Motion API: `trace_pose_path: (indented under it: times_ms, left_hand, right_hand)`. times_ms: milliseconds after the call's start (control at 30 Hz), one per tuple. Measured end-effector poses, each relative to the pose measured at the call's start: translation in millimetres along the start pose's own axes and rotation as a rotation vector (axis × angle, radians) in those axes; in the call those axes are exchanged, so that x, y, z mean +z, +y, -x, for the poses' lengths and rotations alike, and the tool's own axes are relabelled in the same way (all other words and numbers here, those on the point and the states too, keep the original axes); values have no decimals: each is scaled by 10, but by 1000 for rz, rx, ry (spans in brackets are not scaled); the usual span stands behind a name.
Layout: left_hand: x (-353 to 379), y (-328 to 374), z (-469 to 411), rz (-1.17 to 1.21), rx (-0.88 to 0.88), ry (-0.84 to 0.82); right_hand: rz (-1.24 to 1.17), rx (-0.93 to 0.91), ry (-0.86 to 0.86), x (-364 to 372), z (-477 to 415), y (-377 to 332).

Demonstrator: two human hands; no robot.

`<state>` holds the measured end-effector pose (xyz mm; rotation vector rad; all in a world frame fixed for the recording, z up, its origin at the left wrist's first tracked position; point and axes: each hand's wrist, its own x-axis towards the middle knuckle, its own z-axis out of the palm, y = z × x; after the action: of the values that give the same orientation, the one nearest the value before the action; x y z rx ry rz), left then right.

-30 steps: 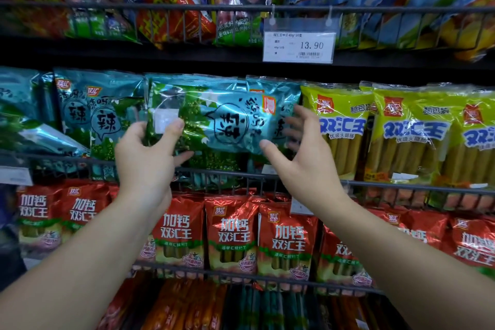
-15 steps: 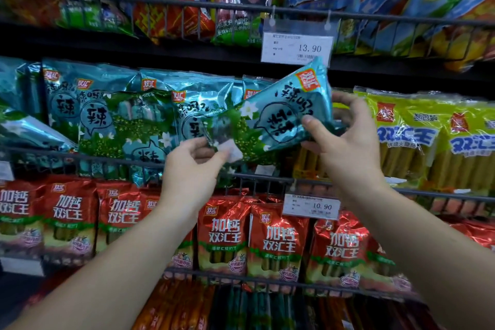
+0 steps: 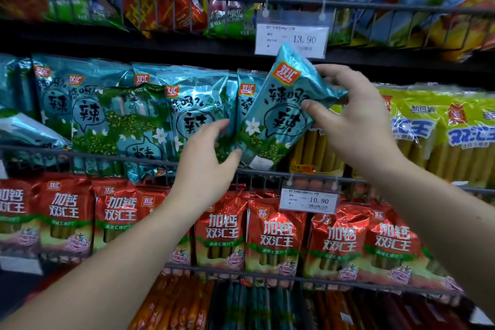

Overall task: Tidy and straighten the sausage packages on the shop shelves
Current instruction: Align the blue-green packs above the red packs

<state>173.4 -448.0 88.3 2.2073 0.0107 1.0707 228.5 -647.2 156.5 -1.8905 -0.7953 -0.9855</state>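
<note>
A: We've tipped the teal sausage pack (image 3: 278,120) steeper than before, top toward one o'clock; our right hand (image 3: 356,126) pinches its upper end.
B: Our left hand (image 3: 203,169), fingers loose, touches its lower corner above the wire shelf (image 3: 88,154) holding teal packs (image 3: 187,115).

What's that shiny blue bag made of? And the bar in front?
The teal package looks like glossy foil-lined plastic film: it crinkles and glints. The shelf rail looks like dark coated metal wire, probably.
</note>
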Motion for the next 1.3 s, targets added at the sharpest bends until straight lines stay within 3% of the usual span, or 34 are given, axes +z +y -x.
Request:
trace_pose_path:
  times_ms: [233, 367, 667, 967, 1300]
  left_hand:
    - [124, -28, -90, -45, -46, -48]
    - [160, -98, -146, -137, -97, -42]
    - [161, -140, -55, -114, -95, 111]
    - [39, -408, 140, -185, 43, 151]
    - [-571, -771, 201, -332, -94, 204]
  right_hand:
    - [145, -19, -58, 241, -131, -33]
    - [541, -175, -22, 350, -107, -24]
    - [778, -287, -32, 623, 15, 259]
    - [713, -206, -73, 589, 246, 233]
    - [565, -385, -42, 930, 504, -213]
